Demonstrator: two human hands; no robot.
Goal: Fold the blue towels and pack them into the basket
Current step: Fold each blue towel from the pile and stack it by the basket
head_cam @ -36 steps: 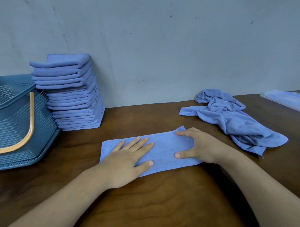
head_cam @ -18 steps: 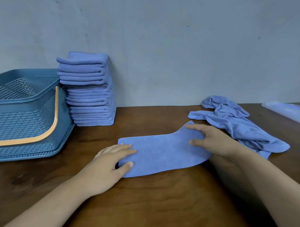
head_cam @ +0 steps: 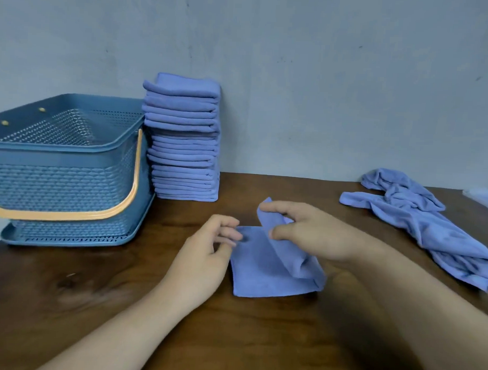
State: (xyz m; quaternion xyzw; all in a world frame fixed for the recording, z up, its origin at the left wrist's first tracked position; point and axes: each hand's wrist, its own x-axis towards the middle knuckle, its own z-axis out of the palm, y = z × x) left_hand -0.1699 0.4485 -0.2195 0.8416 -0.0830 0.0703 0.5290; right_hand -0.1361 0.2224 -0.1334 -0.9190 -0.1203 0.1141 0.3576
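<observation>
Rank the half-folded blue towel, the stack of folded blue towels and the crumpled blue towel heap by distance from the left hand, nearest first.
1. Half-folded blue towel: at the fingertips of the left hand.
2. Stack of folded blue towels: behind it, by the wall.
3. Crumpled blue towel heap: far right.

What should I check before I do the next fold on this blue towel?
1. Right hand pinches the towel flap: ok.
2. Left hand holds down the towel's left edge: cannot tell, its fingers curl right at the edge.
3. Flap lies flat: not ok, it is lifted.
4. Bare table around the towel: ok.
5. Basket has space: ok, no towels visible inside.
</observation>
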